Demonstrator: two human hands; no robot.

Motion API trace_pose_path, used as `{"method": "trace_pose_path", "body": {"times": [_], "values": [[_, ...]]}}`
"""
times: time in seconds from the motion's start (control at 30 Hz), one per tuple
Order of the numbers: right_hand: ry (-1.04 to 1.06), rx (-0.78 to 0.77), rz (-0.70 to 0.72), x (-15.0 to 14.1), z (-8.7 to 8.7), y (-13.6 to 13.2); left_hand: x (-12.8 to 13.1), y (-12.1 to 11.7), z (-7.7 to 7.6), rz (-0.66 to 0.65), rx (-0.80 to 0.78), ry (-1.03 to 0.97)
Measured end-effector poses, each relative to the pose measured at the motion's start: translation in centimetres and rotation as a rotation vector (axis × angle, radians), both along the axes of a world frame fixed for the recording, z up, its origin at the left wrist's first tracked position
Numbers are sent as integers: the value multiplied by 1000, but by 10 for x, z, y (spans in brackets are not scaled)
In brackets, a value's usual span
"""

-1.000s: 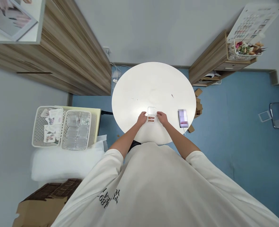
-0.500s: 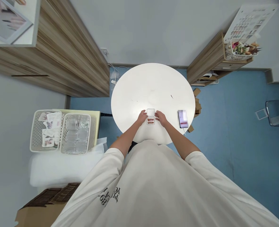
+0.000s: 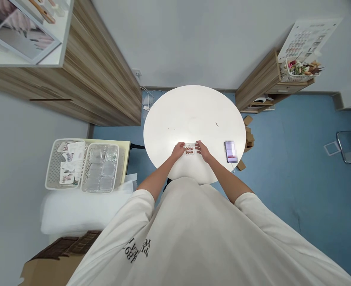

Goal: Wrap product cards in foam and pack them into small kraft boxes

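A small clear plastic case (image 3: 189, 153) lies on the round white table (image 3: 193, 107), near the edge closest to me. Two rows of small red pieces that look like false nails (image 3: 189, 149) show in it. Its lid (image 3: 189, 144) stands tilted up at the far side, partly folded over. My left hand (image 3: 179, 150) has its fingertips closed on the case's left edge by the lid. On the other side, my right hand (image 3: 203, 150) has its fingers apart, the tips close to the case's right edge; whether they touch is hard to tell.
A phone-like purple item (image 3: 230, 151), blurred out, lies with a cable at the table's right. Left of the table, white baskets (image 3: 100, 167) hold clear cases and printed cards. A wooden cabinet (image 3: 104, 67) and a smaller one (image 3: 265, 83) stand behind. Cardboard pieces (image 3: 249, 139) lie on the floor.
The case's lid, lying folded back flat earlier, is now raised and tilted toward the base. Both hands stay at the case's sides. The whole view has shifted slightly.
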State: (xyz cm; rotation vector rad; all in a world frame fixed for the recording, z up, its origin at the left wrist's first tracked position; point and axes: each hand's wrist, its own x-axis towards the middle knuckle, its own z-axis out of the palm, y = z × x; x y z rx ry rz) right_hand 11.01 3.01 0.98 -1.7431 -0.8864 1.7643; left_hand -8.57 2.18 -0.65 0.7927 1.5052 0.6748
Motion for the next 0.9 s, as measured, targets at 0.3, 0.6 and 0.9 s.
{"method": "trace_pose_path", "body": {"times": [0.3,0.6,0.9], "values": [[-18,-4,73,4,0,-27,-8,-33,-18,-78,52,29],[-346,231,461,8,-14,-65,-10,-74,-4,-323,259,277],[-789,292,1065,4,-14,-77,-13,-91,1,-1016,342,704]]}}
